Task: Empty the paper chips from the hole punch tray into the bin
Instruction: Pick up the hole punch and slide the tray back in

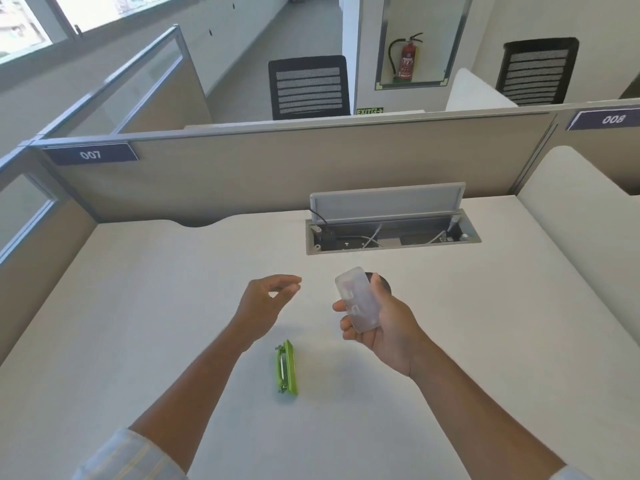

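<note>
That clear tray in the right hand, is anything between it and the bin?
The right hand holds the clear tray above the desk. A dark round object shows just behind it, possibly the bin; it is mostly hidden. Nothing visible lies between them.

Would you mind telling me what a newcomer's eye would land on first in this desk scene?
Probably the right hand, raised above the white desk and holding the translucent chip tray upright. Next, the bright green hole punch lying near the desk's middle, below the empty, loosely curled left hand.
</note>
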The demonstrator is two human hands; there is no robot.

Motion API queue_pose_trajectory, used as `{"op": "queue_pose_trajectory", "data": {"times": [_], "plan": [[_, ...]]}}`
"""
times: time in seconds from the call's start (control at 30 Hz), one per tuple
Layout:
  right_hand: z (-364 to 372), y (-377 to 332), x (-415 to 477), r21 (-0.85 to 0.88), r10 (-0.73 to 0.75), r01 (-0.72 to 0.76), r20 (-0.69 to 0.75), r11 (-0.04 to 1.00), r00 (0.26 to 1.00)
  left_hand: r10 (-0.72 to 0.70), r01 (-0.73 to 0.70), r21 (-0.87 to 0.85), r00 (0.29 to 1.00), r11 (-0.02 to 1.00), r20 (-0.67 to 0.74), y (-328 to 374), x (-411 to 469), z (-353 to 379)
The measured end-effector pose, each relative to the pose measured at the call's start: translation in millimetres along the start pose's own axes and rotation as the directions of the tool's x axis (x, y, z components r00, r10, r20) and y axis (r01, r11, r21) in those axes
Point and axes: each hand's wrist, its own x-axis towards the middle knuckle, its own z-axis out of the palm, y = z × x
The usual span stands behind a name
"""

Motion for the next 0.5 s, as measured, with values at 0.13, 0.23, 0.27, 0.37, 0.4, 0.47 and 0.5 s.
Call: {"op": "queue_pose_trajectory", "data": {"times": [0.13,0.23,0.27,0.37,0.4,0.47,0.5], "plan": [[4.9,10.2,-4.1,0.042,0.017,-0.017,0.002,0.999,1.0,-0.062,0.045,0.144,0.992,0.988,0.111,-46.0,-28.2,-21.9],[8.4,18.5,-7.3,0.056,0.024,-0.024,0.002,0.998,1.0,-0.188,0.111,0.268,0.941,0.957,0.28,-80.6,-52.7,-33.1],[9.2,21.5,-8.0,0.06,0.028,-0.028,-0.001,0.998,1.0,-0.227,0.125,0.307,0.919,0.943,0.322,-90.9,-61.0,-32.8],[10.6,28.1,-9.7,0.06,0.037,-0.037,-0.01,0.997,0.999,-0.207,0.039,0.425,0.911,0.904,0.356,-112.3,-79.4,-17.4],[10.7,29.7,-10.4,0.058,0.039,-0.039,-0.01,0.998,0.999,-0.167,0.008,0.427,0.927,0.904,0.336,-116.5,-82.5,-10.8],[10.2,32.5,-11.5,0.057,0.04,-0.039,-0.01,0.998,0.999,-0.09,-0.039,0.415,0.954,0.909,0.287,-121.1,-85.0,0.1],[9.8,33.8,-12.1,0.059,0.039,-0.039,-0.01,0.998,0.999,-0.066,-0.058,0.422,0.959,0.905,0.274,-121.9,-85.8,3.7]]}}
